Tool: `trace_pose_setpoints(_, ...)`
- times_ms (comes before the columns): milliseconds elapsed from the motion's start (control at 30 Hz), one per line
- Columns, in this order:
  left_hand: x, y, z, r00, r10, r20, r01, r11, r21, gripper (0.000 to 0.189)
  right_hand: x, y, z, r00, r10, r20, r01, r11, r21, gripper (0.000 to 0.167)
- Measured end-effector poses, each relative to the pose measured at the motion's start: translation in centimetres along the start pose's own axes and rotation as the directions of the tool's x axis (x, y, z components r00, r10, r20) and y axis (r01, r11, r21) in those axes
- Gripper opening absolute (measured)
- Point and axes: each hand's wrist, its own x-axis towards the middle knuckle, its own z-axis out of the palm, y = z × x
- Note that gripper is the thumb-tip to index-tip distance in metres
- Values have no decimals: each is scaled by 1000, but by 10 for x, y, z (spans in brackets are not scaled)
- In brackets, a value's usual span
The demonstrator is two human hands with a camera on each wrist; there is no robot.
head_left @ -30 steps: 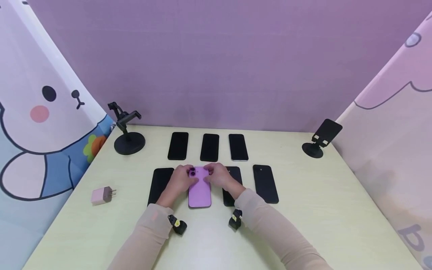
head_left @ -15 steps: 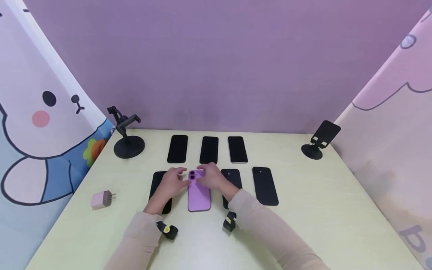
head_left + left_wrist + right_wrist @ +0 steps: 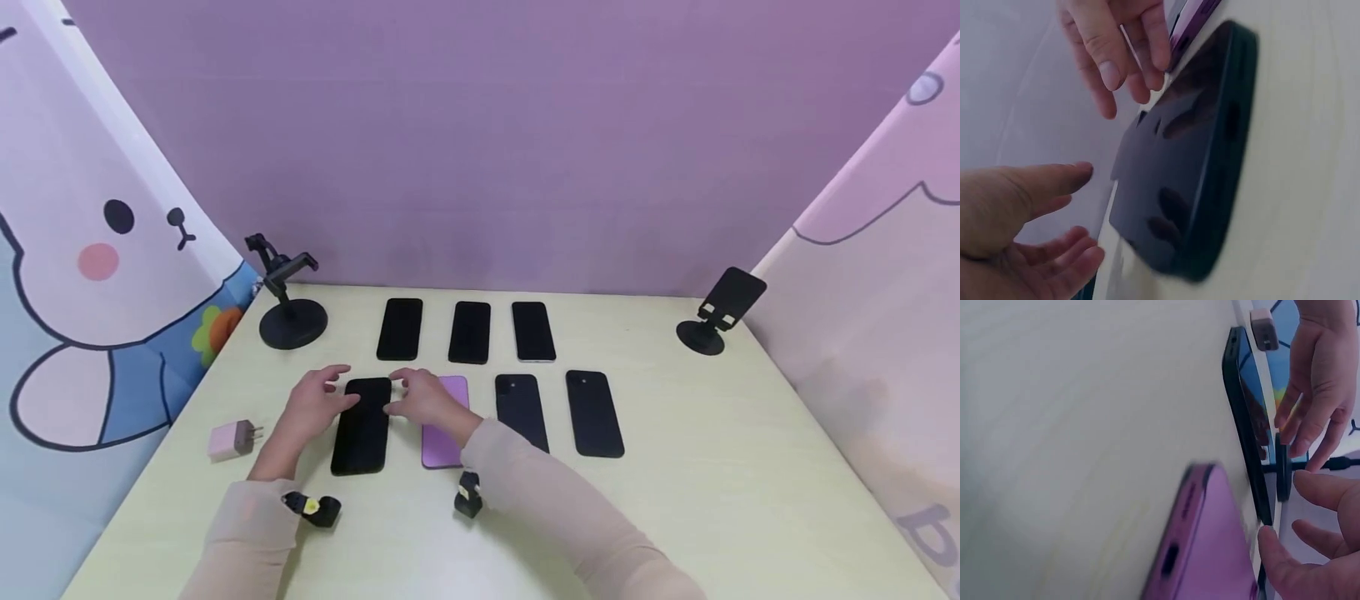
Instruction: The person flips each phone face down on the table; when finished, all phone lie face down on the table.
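A black phone (image 3: 362,429) lies flat on the table, its dark glossy screen up. At its left side is my left hand (image 3: 311,407), thumb and fingers apart and holding nothing. My right hand (image 3: 426,400) is at the phone's upper right corner, fingers spread; whether a fingertip touches the edge I cannot tell. In the left wrist view both hands hover near this phone (image 3: 1179,156) with a gap by the left fingers. Partly beneath my right hand and wrist lies a purple phone (image 3: 444,446), back up.
Two dark phones, one (image 3: 519,408) partly behind my right sleeve and another (image 3: 595,414), lie to the right. Three black phones (image 3: 470,333) form a back row. A black stand (image 3: 293,323) is back left, a smaller stand (image 3: 701,337) back right, a pink charger (image 3: 231,440) left.
Both hands have let go of the purple phone and moved left, to either side of the black phone. The purple phone stays in its place.
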Motion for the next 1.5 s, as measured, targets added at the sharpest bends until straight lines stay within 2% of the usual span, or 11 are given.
trace_pose_setpoints(133, -3, -9, -5, 1000, 6, 29, -6, 1000, 4, 53, 5, -6, 9, 1000, 0, -5, 0, 1000, 4, 53)
trace_pose_setpoints(233, -3, -14, -6, 999, 15, 41, -14, 999, -31, 53, 8, -7, 14, 999, -17, -28, 17, 1000, 9, 53)
trace_pose_setpoints(433, 0, -18, -2, 999, 23, 37, -20, 997, -74, 49, 11, -7, 17, 999, -13, -45, 15, 999, 40, 53)
trace_pose_setpoints(833, 3, -15, 4, 999, -26, 47, 28, 999, -37, 46, 10, -7, 17, 999, 20, -35, -19, 999, 34, 56)
trace_pose_setpoints(1000, 4, -15, 5, 998, -25, 50, 28, 999, -42, 47, 10, -6, 19, 997, 49, -53, -43, 993, 107, 54)
trace_pose_setpoints(1200, 3, -15, 8, 998, -30, 47, 32, 998, -46, 46, 10, 1, 21, 996, 50, -68, -31, 965, 259, 50)
trace_pose_setpoints(1333, 1, -11, 7, 999, -16, 47, 17, 999, -29, 48, 11, 3, 19, 995, 49, -83, -14, 928, 373, 44)
trace_pose_setpoints(1500, -1, -7, 8, 999, 2, 45, -1, 1000, -25, 49, 11, 6, 17, 996, 49, -81, -2, 866, 499, 40)
